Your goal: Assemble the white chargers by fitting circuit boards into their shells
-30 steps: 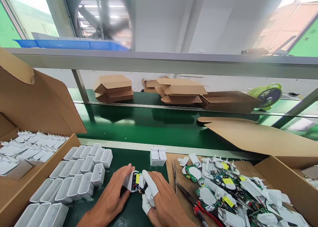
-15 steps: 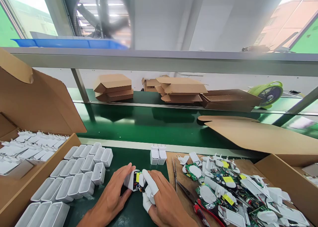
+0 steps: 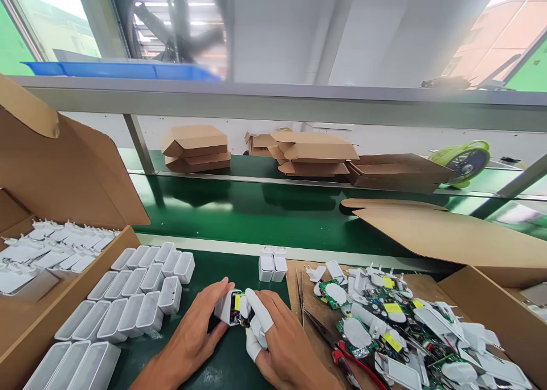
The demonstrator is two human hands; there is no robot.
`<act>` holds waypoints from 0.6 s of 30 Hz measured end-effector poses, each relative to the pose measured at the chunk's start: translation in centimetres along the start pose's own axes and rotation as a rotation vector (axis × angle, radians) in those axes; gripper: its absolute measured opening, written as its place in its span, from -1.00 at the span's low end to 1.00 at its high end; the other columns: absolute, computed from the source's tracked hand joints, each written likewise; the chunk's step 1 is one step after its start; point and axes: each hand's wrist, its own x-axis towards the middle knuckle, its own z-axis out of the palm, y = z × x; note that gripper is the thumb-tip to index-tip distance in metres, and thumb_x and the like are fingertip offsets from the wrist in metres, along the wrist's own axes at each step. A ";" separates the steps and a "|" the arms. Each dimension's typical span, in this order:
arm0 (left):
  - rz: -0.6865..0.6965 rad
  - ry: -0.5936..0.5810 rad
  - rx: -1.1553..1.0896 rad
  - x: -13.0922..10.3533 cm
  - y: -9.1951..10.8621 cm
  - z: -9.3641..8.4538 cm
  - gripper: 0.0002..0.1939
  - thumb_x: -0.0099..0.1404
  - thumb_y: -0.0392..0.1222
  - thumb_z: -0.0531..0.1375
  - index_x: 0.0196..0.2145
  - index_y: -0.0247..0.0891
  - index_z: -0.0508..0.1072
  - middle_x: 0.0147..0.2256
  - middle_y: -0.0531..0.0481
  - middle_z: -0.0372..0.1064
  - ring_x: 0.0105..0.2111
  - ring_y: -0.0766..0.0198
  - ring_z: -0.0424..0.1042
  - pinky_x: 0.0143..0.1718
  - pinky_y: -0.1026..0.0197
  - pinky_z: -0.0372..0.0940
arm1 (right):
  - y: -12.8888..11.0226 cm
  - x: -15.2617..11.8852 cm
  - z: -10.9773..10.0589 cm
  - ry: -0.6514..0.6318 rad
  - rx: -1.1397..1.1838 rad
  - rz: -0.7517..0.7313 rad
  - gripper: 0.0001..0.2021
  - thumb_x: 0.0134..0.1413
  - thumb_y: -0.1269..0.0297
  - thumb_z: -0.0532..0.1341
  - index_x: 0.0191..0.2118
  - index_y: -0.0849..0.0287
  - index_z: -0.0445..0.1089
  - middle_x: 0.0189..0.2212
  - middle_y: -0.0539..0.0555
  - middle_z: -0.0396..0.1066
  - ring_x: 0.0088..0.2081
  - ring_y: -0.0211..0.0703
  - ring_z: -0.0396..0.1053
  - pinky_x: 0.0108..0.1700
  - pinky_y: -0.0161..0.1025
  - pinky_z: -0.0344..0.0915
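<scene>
My left hand (image 3: 199, 330) is closed around a white plastic charger housing (image 3: 224, 307), its thumb and fingers on opposite sides. Partly inside that housing sits a circuit board assembly (image 3: 239, 303) with a yellow-wrapped part and white pieces. My right hand (image 3: 282, 333), with white finger cots on some fingertips, grips the other end of the assembly. The two parts meet between my hands just above the green work mat (image 3: 222, 373). My right fingers hide much of the assembly's right end.
Rows of open white housings (image 3: 113, 316) stand at left beside a cardboard box (image 3: 123, 242) of white parts. Two closed units (image 3: 272, 263) stand ahead. At right lie tweezers (image 3: 301, 299), red-handled pliers (image 3: 346, 361) and a heap of circuit boards (image 3: 388, 321). Flattened boxes (image 3: 316, 151) rest behind.
The view has shifted very slightly. Both hands keep their hold on the housing and the board assembly, in nearly the same place.
</scene>
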 end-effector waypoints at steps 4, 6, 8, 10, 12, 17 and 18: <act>0.002 0.012 0.004 0.1 -0.1 0.0 -0.35 0.54 -0.22 0.09 0.47 0.05 -0.05 0.33 -0.13 0.28 0.34 -0.01 0.27 0.33 -0.17 0.27 | 0.1 0.0 0.1 -0.036 0.010 0.047 -0.22 -0.13 0.60 0.09 0.33 0.32 0.16 0.18 0.36 0.33 0.14 0.23 0.28 0.19 0.16 0.38; 0.006 0.010 0.003 0.1 -0.1 0.0 -0.34 0.54 -0.23 0.08 0.47 0.05 -0.06 0.33 -0.14 0.28 0.34 -0.02 0.28 0.33 -0.18 0.27 | 0.1 0.0 0.1 -0.055 0.012 0.054 -0.23 -0.15 0.59 0.10 0.30 0.33 0.20 0.19 0.36 0.33 0.15 0.24 0.27 0.20 0.16 0.37; 0.009 0.002 -0.004 0.2 0.0 -0.1 -0.34 0.54 -0.25 0.07 0.47 0.05 -0.07 0.33 -0.15 0.28 0.34 -0.02 0.27 0.33 -0.18 0.27 | 0.0 0.1 0.1 -0.064 0.006 0.055 -0.24 -0.14 0.59 0.11 0.30 0.33 0.21 0.19 0.36 0.33 0.16 0.23 0.28 0.21 0.15 0.37; 0.004 -0.008 -0.012 0.2 0.1 -0.1 -0.33 0.54 -0.27 0.06 0.47 0.04 -0.08 0.33 -0.15 0.27 0.34 -0.02 0.27 0.33 -0.19 0.27 | -0.1 0.2 0.0 -0.065 -0.001 0.056 -0.24 -0.12 0.60 0.10 0.32 0.34 0.19 0.19 0.35 0.34 0.15 0.22 0.29 0.21 0.13 0.38; -0.001 -0.009 -0.018 0.2 0.2 -0.1 -0.32 0.53 -0.27 0.07 0.47 0.04 -0.09 0.33 -0.15 0.28 0.34 -0.02 0.27 0.33 -0.20 0.26 | -0.1 0.3 0.0 -0.052 -0.004 0.055 -0.22 -0.11 0.61 0.09 0.34 0.33 0.16 0.19 0.35 0.33 0.15 0.21 0.28 0.20 0.13 0.38; -0.009 -0.028 -0.025 0.1 0.1 -0.1 -0.35 0.53 -0.26 0.08 0.46 0.00 -0.05 0.34 -0.16 0.26 0.36 -0.03 0.23 0.35 -0.22 0.24 | 0.0 0.0 -0.1 -0.039 0.001 0.012 -0.21 -0.12 0.60 0.09 0.35 0.37 0.14 0.22 0.39 0.28 0.19 0.24 0.24 0.22 0.17 0.36; -0.010 -0.026 -0.023 0.1 0.1 -0.2 -0.36 0.53 -0.26 0.07 0.46 0.00 -0.04 0.34 -0.16 0.26 0.36 -0.02 0.23 0.35 -0.21 0.24 | 0.0 -0.1 -0.2 -0.041 -0.001 0.016 -0.23 -0.12 0.59 0.09 0.33 0.38 0.16 0.22 0.40 0.28 0.19 0.25 0.24 0.23 0.17 0.35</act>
